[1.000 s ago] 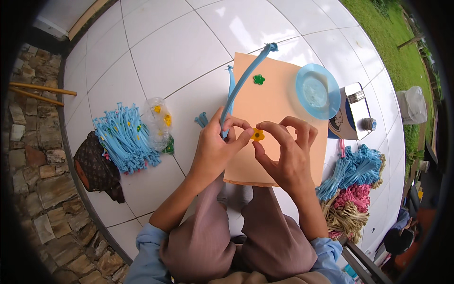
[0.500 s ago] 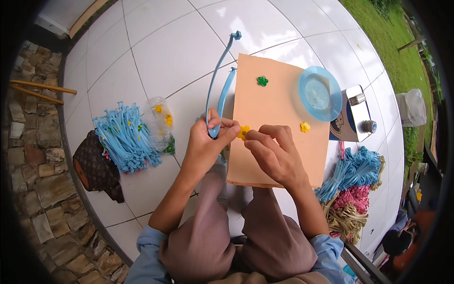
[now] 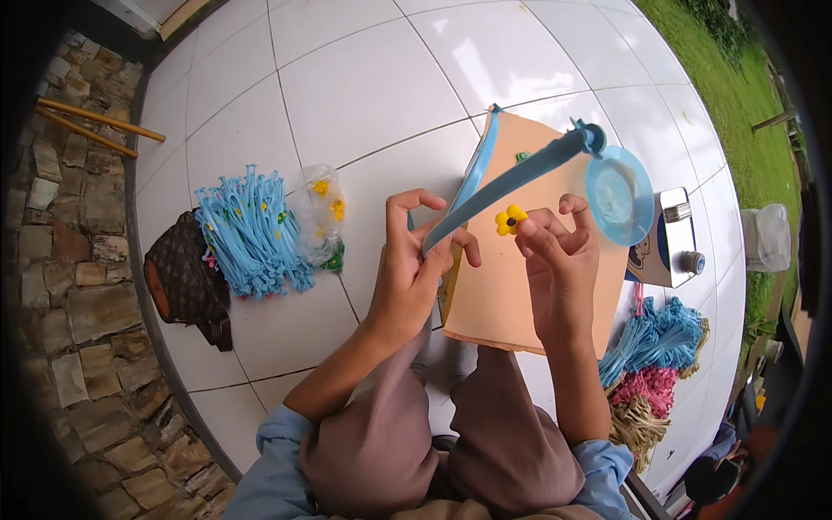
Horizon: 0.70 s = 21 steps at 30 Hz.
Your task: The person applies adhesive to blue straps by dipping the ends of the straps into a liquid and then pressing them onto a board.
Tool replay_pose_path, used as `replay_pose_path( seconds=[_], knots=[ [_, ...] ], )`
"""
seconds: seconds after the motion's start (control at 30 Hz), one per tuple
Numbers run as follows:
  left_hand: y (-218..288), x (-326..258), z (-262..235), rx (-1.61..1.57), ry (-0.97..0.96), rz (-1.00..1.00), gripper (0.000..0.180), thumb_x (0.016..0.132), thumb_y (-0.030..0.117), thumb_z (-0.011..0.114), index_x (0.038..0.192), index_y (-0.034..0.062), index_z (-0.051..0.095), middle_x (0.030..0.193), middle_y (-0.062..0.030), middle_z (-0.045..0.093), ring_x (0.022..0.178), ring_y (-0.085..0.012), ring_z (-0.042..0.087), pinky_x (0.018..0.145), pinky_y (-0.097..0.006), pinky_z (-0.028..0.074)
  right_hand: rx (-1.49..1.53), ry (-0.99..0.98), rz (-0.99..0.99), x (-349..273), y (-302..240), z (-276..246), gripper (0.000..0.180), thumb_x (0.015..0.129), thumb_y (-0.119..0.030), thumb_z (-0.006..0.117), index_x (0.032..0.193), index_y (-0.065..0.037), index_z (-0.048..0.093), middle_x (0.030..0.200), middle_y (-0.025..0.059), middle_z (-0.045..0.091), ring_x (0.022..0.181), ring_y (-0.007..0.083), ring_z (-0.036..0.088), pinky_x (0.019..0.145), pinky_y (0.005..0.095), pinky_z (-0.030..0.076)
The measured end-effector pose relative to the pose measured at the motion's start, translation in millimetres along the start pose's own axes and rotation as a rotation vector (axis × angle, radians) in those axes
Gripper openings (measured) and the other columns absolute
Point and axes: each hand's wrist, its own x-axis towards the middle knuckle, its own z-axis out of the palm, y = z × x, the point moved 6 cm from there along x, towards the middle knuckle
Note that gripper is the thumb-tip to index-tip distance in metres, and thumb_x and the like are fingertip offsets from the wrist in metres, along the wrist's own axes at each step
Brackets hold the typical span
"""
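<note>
My left hand (image 3: 407, 277) grips a light blue flip-flop strap (image 3: 520, 182) near its bend. One arm of the strap slants up to the right, ending in a round plug; the other runs up along the board's left edge. Between thumb and finger of my right hand (image 3: 565, 269) is a yellow flower-shaped piece (image 3: 506, 224) with a dark spot at its centre. The flower is apart from the strap. Beneath both hands lies a peach-coloured board (image 3: 485, 303), and a green flower piece (image 3: 523, 158) on it is partly covered by the strap.
Left on white tiles: a heap of blue straps (image 3: 251, 234), a clear bag with yellow flowers (image 3: 319, 212), a brown patterned bag (image 3: 186, 273). Right: a blue dish (image 3: 637, 199), a metal can (image 3: 672, 238), bundles of blue (image 3: 663, 334), pink (image 3: 646, 373) and beige straps (image 3: 640, 425).
The strap's free arm has swung right across the board. My right hand has moved up and right, away from my left, with the yellow flower. The view has shifted slightly.
</note>
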Motion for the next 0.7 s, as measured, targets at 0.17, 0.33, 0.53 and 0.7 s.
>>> replay_pose_path(
  seconds=[0.17,0.33,0.53,0.7],
  knots=[
    [-6.6,0.2,-5.3,-0.096,0.095,-0.073,0.018,0.093,0.012,0.047,0.106,0.0028,0.039,0.077,-0.0070,0.058,0.059,-0.0056,0.040,0.057,-0.020,0.035,0.051,-0.030,0.063,0.1,10.0,13.4,0.042,0.076,0.004,0.065,0.098,-0.009,0.032,0.077,0.0104,0.063,0.079,0.0145,0.059,0.073,0.0247,0.042],
    [-17.2,0.7,-13.2,-0.315,0.198,-0.131,0.019,0.089,0.012,0.055,0.104,0.0021,0.049,0.085,-0.0037,0.054,0.073,-0.0092,0.049,0.066,-0.024,0.038,0.018,0.028,0.053,5.1,18.3,10.5,0.042,0.075,0.004,0.066,0.097,-0.010,0.033,0.078,0.0101,0.064,0.076,0.0104,0.055,0.064,0.0223,0.036],
    [-21.5,-1.6,-19.9,-0.375,0.248,-0.190,0.012,0.087,0.005,0.055,0.097,0.0037,0.049,0.089,-0.0050,0.052,0.078,-0.0121,0.053,0.069,-0.026,0.040,-0.061,0.019,-0.006,6.5,18.8,17.0,0.042,0.075,0.005,0.065,0.097,-0.010,0.032,0.078,0.0101,0.064,0.076,0.0125,0.058,0.070,0.0237,0.041],
    [-11.0,-2.1,-17.4,-0.408,0.219,-0.065,0.024,0.084,-0.003,0.056,0.077,0.0072,0.036,0.086,-0.0078,0.054,0.076,-0.0095,0.055,0.071,-0.023,0.046,-0.082,0.009,0.005,7.1,24.4,23.6,0.043,0.075,0.006,0.064,0.098,-0.008,0.031,0.078,0.0117,0.064,0.078,0.0150,0.061,0.078,0.0263,0.044]
  ],
)
